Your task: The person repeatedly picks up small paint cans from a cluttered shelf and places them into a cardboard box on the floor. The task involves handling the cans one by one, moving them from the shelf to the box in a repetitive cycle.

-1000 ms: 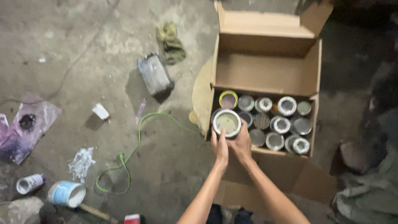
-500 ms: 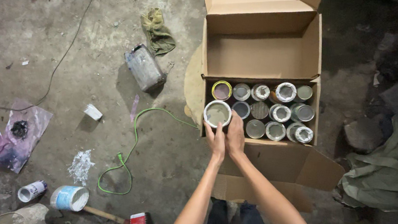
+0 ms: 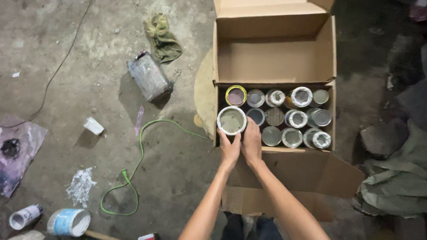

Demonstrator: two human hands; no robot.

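An open cardboard box (image 3: 275, 58) stands on the concrete floor, its bottom packed with several round paint cans (image 3: 296, 117). The largest can (image 3: 231, 120), white-rimmed with greyish paint on its lid, sits at the box's near left corner. My left hand (image 3: 229, 149) and my right hand (image 3: 251, 141) reach in side by side, fingers pressed against that can's near side. Both forearms stretch up from the bottom of the view.
A green cord (image 3: 137, 165) snakes across the floor left of the box. A paint-smeared container (image 3: 149, 76), a crumpled rag (image 3: 162, 41), a pink plastic bag (image 3: 7, 156), two lying cans (image 3: 68, 221) and a brush lie around. Rocks and a grey cloth (image 3: 409, 178) sit at right.
The view has shifted so the box sits higher and nearer. My hands stay on the large can, which has settled lower into the box's near left corner.
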